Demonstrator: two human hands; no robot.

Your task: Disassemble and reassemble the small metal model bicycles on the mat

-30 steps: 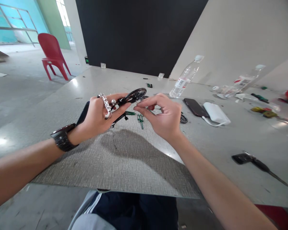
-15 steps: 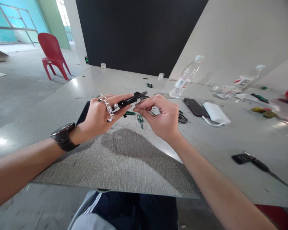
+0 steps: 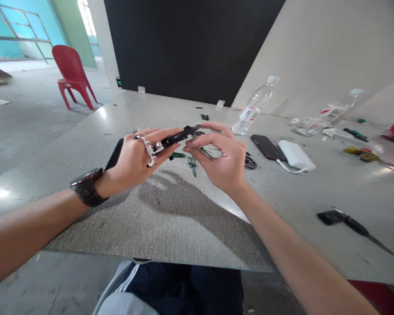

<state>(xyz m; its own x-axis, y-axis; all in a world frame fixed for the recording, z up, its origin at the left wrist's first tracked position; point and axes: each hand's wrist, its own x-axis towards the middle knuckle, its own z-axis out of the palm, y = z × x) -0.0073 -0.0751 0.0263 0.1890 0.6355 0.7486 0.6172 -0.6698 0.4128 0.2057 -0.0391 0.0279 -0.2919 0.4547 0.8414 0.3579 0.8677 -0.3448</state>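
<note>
A small black part with a thin wheel-like disc is gripped between the thumb and fingers of my left hand. A silver piece with bars lies across the fingers of that hand. My right hand is at the part's right end, thumb and index finger pinched around a thin metal piece too small to name, another finger touching the disc. Green frame pieces lie on the table below and between the hands. A spoked black wheel rests right of my right hand.
A clear bottle stands behind a dark phone and a white power bank. Keys lie at the right. Further back are another bottle and yellow-green pieces. A red chair stands beyond the table.
A finger of my right hand has stretched out toward the disc's end, where it was curled before. My left hand and the black part have hardly moved.
</note>
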